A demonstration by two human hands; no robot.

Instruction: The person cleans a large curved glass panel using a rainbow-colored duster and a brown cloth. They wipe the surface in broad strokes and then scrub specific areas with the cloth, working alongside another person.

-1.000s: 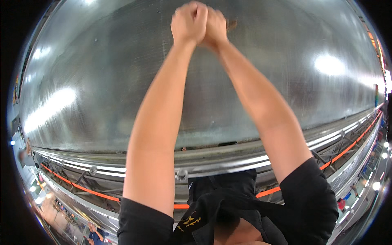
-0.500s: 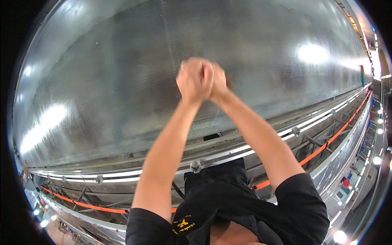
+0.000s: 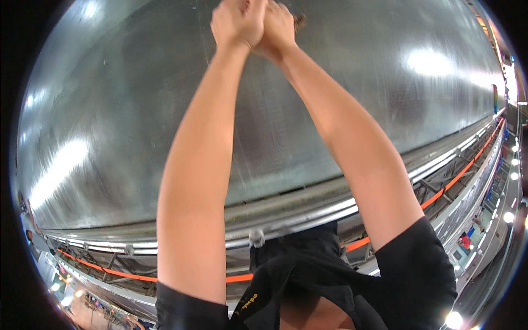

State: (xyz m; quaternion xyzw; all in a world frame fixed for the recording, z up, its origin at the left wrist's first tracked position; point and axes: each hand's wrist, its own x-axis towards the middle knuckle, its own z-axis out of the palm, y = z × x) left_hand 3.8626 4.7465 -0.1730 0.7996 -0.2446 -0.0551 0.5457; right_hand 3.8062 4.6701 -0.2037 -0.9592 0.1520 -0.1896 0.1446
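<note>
Both arms stretch far out over a large, shiny grey metal sheet (image 3: 275,137). My left hand (image 3: 234,25) is closed and pressed against my right hand at the top edge of the view, which cuts off part of the fingers. My right hand (image 3: 280,27) is closed too, its fingers curled inward. A small brown, bristly-looking end (image 3: 300,22) sticks out beside the right hand. The rest of it is hidden, so its kind cannot be told. Whatever lies inside the two hands is covered by the fingers.
A metal rail (image 3: 297,223) with a round clamp (image 3: 257,238) runs along the sheet's near edge, against my body. An orange strip (image 3: 445,190) follows the frame below it. Bright lamp reflections lie on the sheet. People stand far off at left and right.
Both hands, pressed together, have moved forward across the sheet, away from my body. My arms are stretched further out. The brown end beside the right hand has moved along.
</note>
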